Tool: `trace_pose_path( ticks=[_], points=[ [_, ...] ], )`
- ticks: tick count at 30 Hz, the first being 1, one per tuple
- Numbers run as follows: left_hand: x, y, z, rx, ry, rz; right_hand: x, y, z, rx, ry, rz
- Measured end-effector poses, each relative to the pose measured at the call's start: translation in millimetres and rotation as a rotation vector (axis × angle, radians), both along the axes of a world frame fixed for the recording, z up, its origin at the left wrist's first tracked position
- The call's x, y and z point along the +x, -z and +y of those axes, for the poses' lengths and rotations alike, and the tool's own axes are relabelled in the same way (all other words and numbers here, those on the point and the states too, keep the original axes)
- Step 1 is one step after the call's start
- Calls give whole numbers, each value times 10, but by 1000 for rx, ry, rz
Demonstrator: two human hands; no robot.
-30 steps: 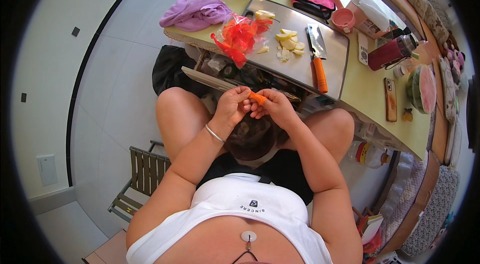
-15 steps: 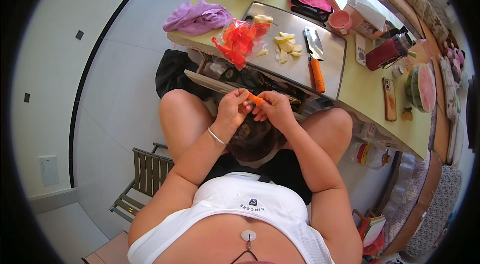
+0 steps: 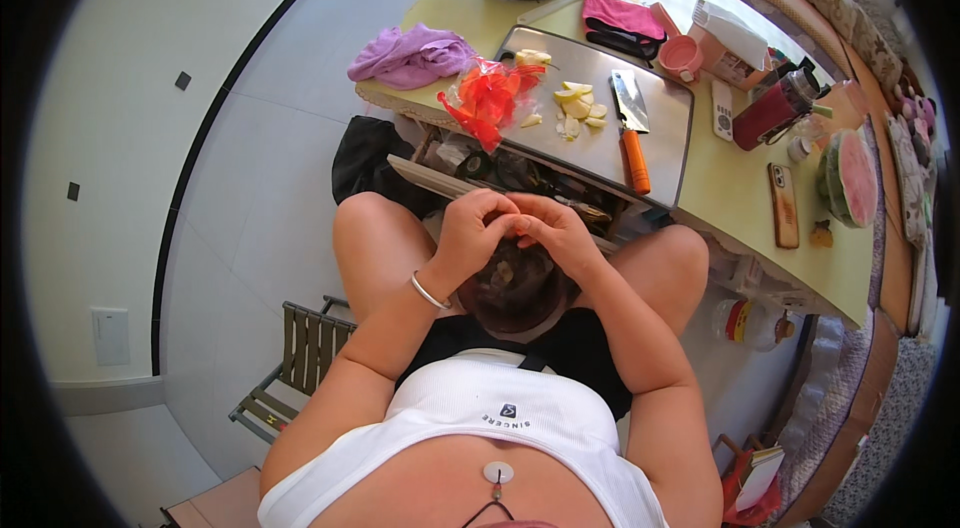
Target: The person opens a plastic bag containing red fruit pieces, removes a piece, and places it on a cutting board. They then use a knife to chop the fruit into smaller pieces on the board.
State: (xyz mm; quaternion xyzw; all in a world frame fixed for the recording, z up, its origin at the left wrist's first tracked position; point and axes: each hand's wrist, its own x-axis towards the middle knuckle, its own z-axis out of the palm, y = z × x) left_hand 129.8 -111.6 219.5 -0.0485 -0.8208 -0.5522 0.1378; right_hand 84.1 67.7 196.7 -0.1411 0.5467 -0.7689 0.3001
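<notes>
Left hand, right hand: fingers pinched together on mostly hidden orange piece; two-handed working seemed underway, next needing steadiness.

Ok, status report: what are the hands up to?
Left hand and right hand close together. Orange piece mostly hidden between them. Knife lying on cutting board, apart from both hands.

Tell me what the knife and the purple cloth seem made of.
Knife blade: smooth, shiny metal, likely steel, by its bright reflections. Orange handle: smooth, perhaps plastic or painted wood, by its even colour. Purple cloth: soft, matte fabric, by its loose folds.
</notes>
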Motion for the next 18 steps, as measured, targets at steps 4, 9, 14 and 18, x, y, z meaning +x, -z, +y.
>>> trace_pose_path(
  ticks=[4,9,14,18],
  points=[
    [-22,-80,-34,472,-126,-139,-2,-62,68,89,89,-92],
    [-79,-68,-243,721,-144,-152,-137,7,229,19,231,-5],
    [23,-115,35,565,-60,-305,24,-109,55,-148,123,143],
    [61,-14,172,650,-58,-297,76,-49,67,-76,166,-11]
  ],
)
